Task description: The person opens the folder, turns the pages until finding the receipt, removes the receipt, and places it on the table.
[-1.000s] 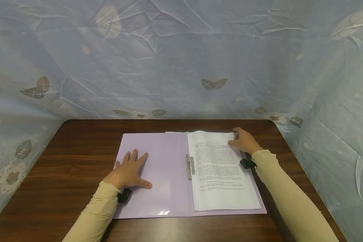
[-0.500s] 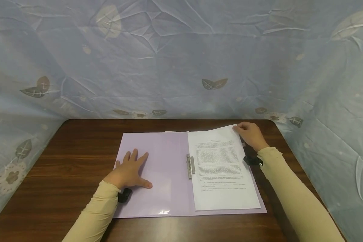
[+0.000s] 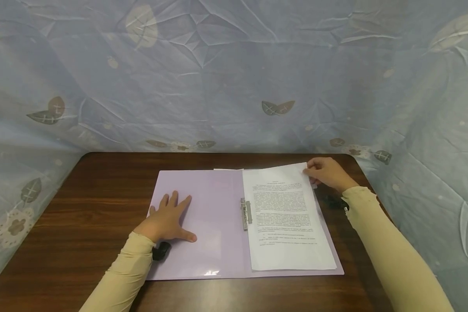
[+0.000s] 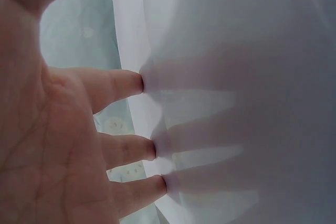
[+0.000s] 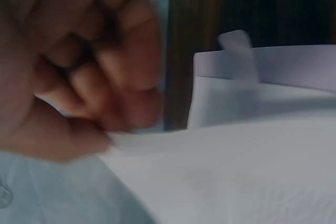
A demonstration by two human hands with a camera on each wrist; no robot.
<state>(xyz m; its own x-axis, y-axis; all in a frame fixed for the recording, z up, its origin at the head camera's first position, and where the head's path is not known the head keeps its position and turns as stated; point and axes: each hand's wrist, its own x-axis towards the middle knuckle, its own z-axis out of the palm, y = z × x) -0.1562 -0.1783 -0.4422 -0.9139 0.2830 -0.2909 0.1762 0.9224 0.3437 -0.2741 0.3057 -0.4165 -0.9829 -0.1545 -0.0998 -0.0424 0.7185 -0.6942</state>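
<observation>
A purple folder [image 3: 203,216] lies spread wide on the table. Printed sheets of paper [image 3: 284,225] rest on its right half, beside a metal clip [image 3: 245,214] near the spine. My left hand [image 3: 167,223] has its fingers spread, with fingertips on the folder's left cover [image 4: 236,119]. At the far right corner of the sheets, my right hand [image 3: 327,173] pinches the top sheet between thumb and fingers. In the right wrist view that sheet [image 5: 236,166] is raised by its corner, above more paper [image 5: 210,100] underneath.
The dark wooden table [image 3: 93,216] extends around the folder. A small pale tab [image 5: 240,53] sticks out past the folder's edge. A white paper edge [image 3: 228,169] shows behind the folder. Patterned blue fabric [image 3: 218,86] hangs at the back and both sides.
My right hand has taken the top sheet's far right corner and lifted it, then shifted slightly right. My left hand has stayed in place.
</observation>
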